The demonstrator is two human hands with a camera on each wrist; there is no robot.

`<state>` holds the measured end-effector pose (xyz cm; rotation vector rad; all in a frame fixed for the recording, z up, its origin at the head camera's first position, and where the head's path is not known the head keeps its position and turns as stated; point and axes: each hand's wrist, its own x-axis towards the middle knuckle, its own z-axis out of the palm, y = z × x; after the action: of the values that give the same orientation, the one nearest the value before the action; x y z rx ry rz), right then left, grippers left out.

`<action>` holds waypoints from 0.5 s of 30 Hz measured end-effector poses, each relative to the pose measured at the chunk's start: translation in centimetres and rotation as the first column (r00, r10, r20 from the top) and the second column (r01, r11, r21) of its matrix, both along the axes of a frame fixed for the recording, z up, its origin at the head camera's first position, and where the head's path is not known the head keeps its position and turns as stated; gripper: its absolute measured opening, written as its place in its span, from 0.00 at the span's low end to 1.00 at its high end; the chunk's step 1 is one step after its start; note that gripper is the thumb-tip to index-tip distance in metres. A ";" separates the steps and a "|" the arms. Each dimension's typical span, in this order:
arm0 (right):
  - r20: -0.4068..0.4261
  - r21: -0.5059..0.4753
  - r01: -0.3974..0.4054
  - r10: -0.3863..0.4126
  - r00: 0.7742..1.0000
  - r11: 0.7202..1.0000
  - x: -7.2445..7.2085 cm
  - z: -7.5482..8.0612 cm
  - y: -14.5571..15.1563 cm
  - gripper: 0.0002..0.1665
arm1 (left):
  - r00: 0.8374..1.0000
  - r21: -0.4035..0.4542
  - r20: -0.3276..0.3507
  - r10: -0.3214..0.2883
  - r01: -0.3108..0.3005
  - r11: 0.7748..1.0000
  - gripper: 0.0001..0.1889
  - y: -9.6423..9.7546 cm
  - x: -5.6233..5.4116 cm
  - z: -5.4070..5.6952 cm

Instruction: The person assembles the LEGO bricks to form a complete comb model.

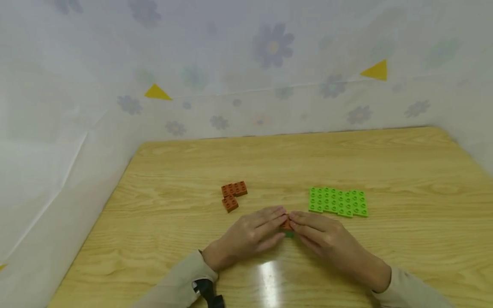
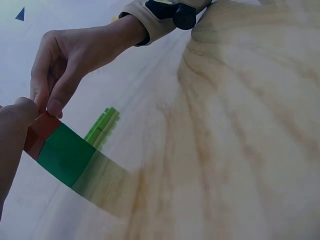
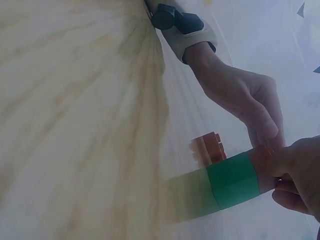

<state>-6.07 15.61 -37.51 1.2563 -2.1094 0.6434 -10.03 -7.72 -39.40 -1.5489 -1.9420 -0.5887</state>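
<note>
So both hands are on the same little stack here: the left hand (image 1: 250, 232) and right hand (image 1: 332, 236) come in from either side, fingers drawn in narrow, pinching a reddish-brown toy brick (image 1: 286, 223). That one sits on top of a dark green toy brick (image 2: 67, 155), which stands upright on the wood-grain table (image 1: 185, 171), right in front of the person. Up and to the left there's a cluster of studded reddish-brown bricks (image 1: 234, 188), and over on the right, near the right hand, some lime green studded plates (image 1: 331, 200) lie flat, side by side.
</note>
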 end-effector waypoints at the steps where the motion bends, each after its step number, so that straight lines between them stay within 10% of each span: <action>1: -0.001 0.002 0.003 -0.003 1.000 1.000 0.0 0.0 0.0 0.26 | 1.000 0.001 0.025 0.010 -0.010 1.000 0.22 0.0 -0.1 0.0; 6: -0.006 -0.005 0.010 -0.010 1.000 1.000 0.1 0.0 -0.1 0.28 | 0.994 -0.008 0.097 0.040 -0.040 0.999 0.24 -0.3 -0.6 0.1; 15: 0.037 0.008 0.010 -0.010 0.999 1.000 0.2 0.3 -0.1 0.28 | 0.998 -0.012 -0.064 0.018 -0.018 1.000 0.21 -0.3 -0.6 0.4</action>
<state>-5.90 15.49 -37.18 1.2466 -2.1490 0.6595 -10.68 -7.98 -39.00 -1.5376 -1.9131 -0.5141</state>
